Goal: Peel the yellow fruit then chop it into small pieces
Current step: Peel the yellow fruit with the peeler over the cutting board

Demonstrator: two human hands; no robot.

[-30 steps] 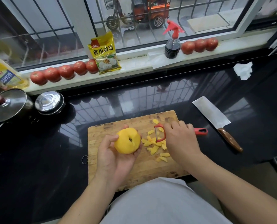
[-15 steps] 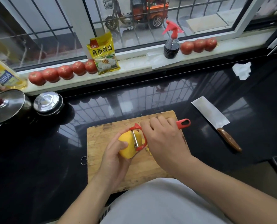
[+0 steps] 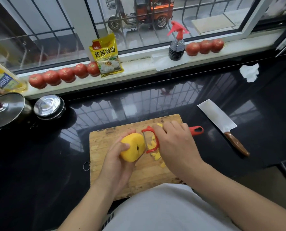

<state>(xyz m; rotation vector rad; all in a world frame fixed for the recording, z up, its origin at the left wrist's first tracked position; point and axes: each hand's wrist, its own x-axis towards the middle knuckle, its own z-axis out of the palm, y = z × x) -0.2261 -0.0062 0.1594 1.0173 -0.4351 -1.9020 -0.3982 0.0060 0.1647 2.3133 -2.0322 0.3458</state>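
Observation:
My left hand (image 3: 117, 164) grips the round yellow fruit (image 3: 133, 147) above the wooden cutting board (image 3: 102, 147), its stem dimple facing me. My right hand (image 3: 175, 145) holds a red peeler (image 3: 151, 140), fingers curled over the handle, whose red end (image 3: 196, 130) sticks out to the right. The peeler's blade lies against the fruit's right side. Yellow peel strips (image 3: 154, 155) are scattered on the board under and beside the peeler.
A cleaver (image 3: 219, 119) with a wooden handle lies on the black counter (image 3: 38, 164) to the right of the board. Two lidded pots (image 3: 48, 106) stand at the left. Tomatoes (image 3: 63, 75), a yellow packet (image 3: 106, 55) and a spray bottle (image 3: 177, 45) line the windowsill.
The peeler came from the peel pile to the fruit, then slid across it to its right side. My left hand has turned the fruit so the dimple faces me.

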